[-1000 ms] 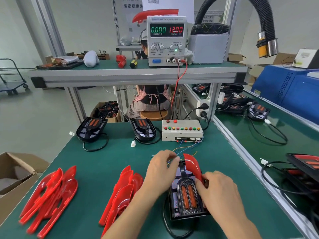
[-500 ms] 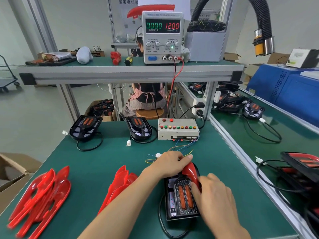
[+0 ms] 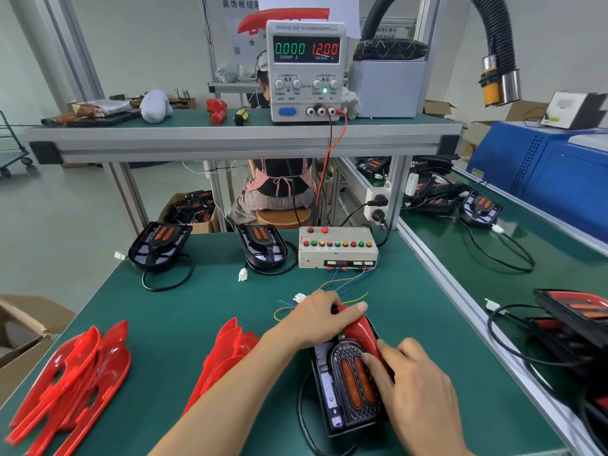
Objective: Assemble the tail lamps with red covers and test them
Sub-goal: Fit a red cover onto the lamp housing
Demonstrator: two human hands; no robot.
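Both hands are working on one tail lamp [image 3: 345, 386] lying near the front of the green bench [image 3: 197, 307]: the right hand [image 3: 414, 383] is curling its fingers against the red cover [image 3: 360, 330] on the lamp's right side, while the left hand [image 3: 316, 317] is gripping the cover's far tip. Loose red covers [image 3: 72, 376] are lying to the left. Further back, a button test box [image 3: 337, 246] is sitting under a power supply [image 3: 306, 70] reading 12.00.

A single wide-angle view from the person's head looks forward and down. It sits close above the hands, the left hand [image 3: 316, 319] and right hand [image 3: 416, 383] low in the frame. The green surface [image 3: 184, 301] stretches away beyond them, and its straight edges bow toward the frame's sides.
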